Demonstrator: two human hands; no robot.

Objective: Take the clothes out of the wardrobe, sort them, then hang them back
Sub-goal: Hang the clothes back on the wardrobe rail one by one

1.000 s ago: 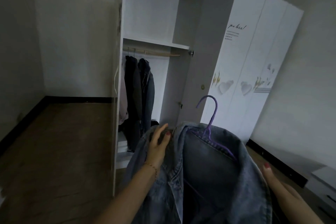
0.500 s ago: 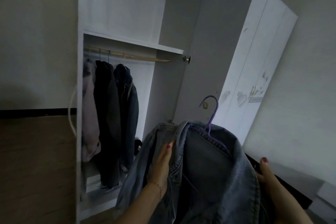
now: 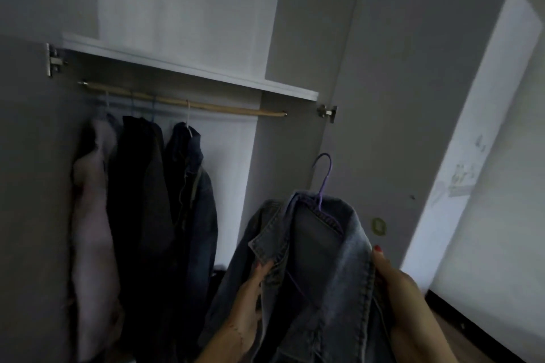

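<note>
Head view is closer to the wardrobe (image 3: pixel 188 71) now. Both hands, left (image 3: pixel 250 303) and right (image 3: pixel 398 289), still grip the jacket (image 3: pixel 318 268) on its hanger (image 3: pixel 324 177), below the rail (image 3: pixel 236 109).

we see a pale grey wall (image 3: pixel 495 215) filling the space right of the wardrobe. along the foot of that wall runs a dark skirting board (image 3: pixel 483 324), slanting down toward the right. just below the skirting board lies a strip of brown wood floor (image 3: pixel 454 330). the wall is brighter near its lower part and shadowed higher up.
</note>
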